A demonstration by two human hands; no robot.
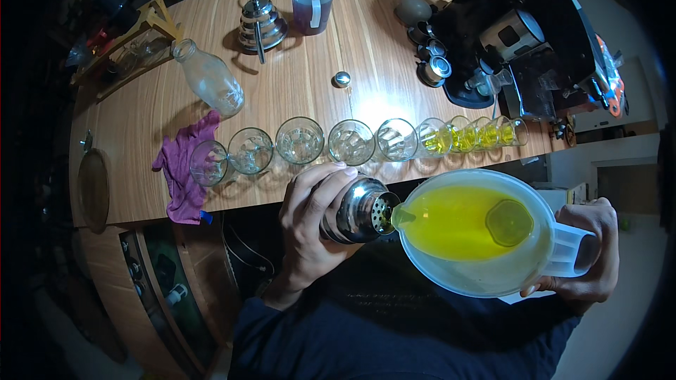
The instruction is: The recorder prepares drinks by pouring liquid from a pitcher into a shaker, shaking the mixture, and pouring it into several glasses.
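My left hand (310, 214) is wrapped round a metal cocktail shaker (352, 214), tilted so its perforated strainer top faces right. In my right hand (595, 250) is the handle of a translucent plastic measuring jug (465, 278), tipped toward the shaker. Yellow-green liquid (451, 222) fills part of the jug, and its spout meets the shaker's strainer. Beyond my hands, a row of glasses runs along the table edge. Those toward the left, such as one glass (300, 141), look empty; several at the right, like this glass (462, 135), hold yellow liquid. A small metal cap (341, 79) lies behind the row.
On the wooden table (380, 21) stand a glass bottle (209, 77), a metal gooseneck kettle (260, 24) and a jug of dark purple liquid (313, 3). A purple cloth (184, 169) lies beside the leftmost glass. Black coffee equipment (486, 0) occupies the far right.
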